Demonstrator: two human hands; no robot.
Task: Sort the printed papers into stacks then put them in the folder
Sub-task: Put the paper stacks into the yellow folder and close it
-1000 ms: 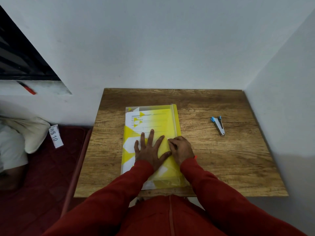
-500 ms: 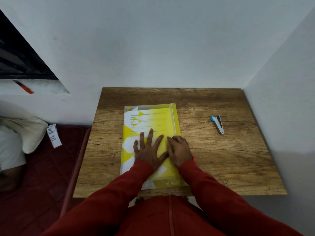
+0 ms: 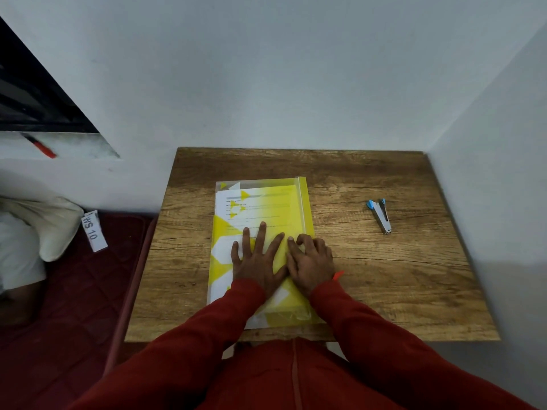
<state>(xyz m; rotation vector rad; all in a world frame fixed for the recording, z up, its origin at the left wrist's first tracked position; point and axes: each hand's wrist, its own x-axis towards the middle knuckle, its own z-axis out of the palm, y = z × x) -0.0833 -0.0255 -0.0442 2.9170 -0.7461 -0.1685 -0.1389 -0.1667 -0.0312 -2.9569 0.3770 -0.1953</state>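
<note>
On the wooden table (image 3: pixel 384 291), toward its left half, the yellow translucent folder (image 3: pixel 299 202) is lying flat with its long side running away from the person. The printed papers (image 3: pixel 236 202) are showing through the folder's cover, lines of text visible near the folder's far end. The left hand (image 3: pixel 257 258) is pressing flat on the middle of the folder, fingers straight and spread, holding nothing. The right hand (image 3: pixel 310 261) is resting just beside it on the folder's right part, near the clear strip along that edge; its fingers are curling down onto the cover, and whether they are pinching anything I cannot tell. Well to the right of the folder, a small stapler (image 3: pixel 380 216) with blue tips is lying on the table. Both forearms are wearing red sleeves (image 3: pixel 370 335).
</note>
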